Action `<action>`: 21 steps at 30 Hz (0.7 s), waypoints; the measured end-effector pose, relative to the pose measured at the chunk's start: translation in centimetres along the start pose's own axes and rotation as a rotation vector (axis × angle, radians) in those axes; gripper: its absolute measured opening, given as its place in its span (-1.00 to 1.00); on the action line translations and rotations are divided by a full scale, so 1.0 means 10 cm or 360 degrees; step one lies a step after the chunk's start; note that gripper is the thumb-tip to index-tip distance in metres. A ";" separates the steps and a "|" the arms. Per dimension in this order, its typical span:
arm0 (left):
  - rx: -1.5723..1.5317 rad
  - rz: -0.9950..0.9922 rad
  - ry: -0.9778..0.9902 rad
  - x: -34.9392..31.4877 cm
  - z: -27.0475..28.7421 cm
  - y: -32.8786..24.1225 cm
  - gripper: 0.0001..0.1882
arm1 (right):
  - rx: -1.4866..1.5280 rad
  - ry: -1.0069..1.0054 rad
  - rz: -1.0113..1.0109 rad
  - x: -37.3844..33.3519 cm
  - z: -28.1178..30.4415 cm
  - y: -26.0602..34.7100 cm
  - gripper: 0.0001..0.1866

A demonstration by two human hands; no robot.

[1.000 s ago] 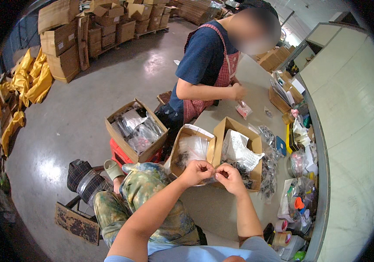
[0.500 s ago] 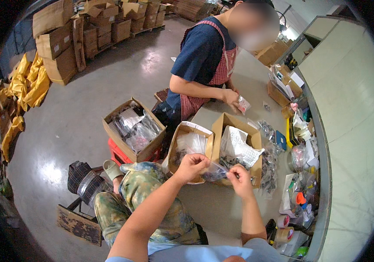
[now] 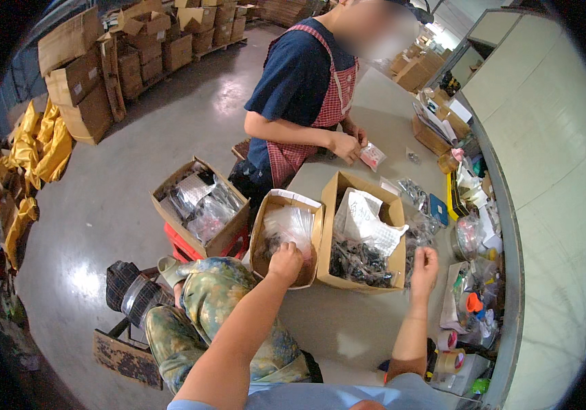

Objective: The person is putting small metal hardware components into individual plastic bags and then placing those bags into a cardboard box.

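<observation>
My left hand [image 3: 286, 264] reaches into the near part of the small cardboard box [image 3: 321, 236], which holds clear plastic bags [image 3: 291, 224]. Its fingers are closed, and what they grip, if anything, is hidden. To the right, my right hand [image 3: 424, 268] is raised beside the larger cardboard box [image 3: 362, 285], with its fingers curled against the thumb; I cannot make out anything in them. Small dark parts in clear bags [image 3: 356, 262] fill the near part of that larger box, and a white printed sheet [image 3: 368, 222] lies over the rest.
Across the table [image 3: 375, 328], a co-worker's hands [image 3: 349, 145] handle a small clear packet [image 3: 373, 156]. More bags [image 3: 412, 192] and a blue box [image 3: 438, 210] lie to the right, near tape rolls [image 3: 449, 362]. A carton of bags [image 3: 200, 205] stands on a red stool [image 3: 182, 243] at left.
The clear bag with dark contents is no longer between my hands. My left hand has moved down into the small box; my right hand has moved right. The co-worker's hands have come together at the packet.
</observation>
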State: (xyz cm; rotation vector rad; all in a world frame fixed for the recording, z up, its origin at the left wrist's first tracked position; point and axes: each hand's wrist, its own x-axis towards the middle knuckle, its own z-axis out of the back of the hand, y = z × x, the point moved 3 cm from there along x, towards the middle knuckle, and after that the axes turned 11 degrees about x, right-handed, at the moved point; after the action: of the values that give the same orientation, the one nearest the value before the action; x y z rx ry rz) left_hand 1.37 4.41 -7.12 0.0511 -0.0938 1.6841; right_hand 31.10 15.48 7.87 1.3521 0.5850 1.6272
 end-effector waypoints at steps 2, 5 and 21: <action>-0.0172 0.0080 0.0123 0.02 0.12 0.02 -0.82 | 0.0088 0.0123 -0.0081 -0.17 -0.16 0.02 -0.86; -0.0429 0.0266 0.0148 0.06 0.30 0.12 -0.85 | 0.0143 0.0298 -0.0209 -0.32 -0.24 -0.13 -0.88; -0.1174 0.0311 -0.0528 -0.09 0.70 0.20 -0.83 | 0.0161 0.0873 -0.0129 -0.71 -0.84 0.56 -0.87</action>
State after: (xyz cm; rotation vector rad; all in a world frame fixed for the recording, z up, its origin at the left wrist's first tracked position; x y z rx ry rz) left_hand -0.66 2.64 -0.25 -0.2407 -0.9853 1.7285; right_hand 21.21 8.28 6.41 0.9259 1.0404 1.9272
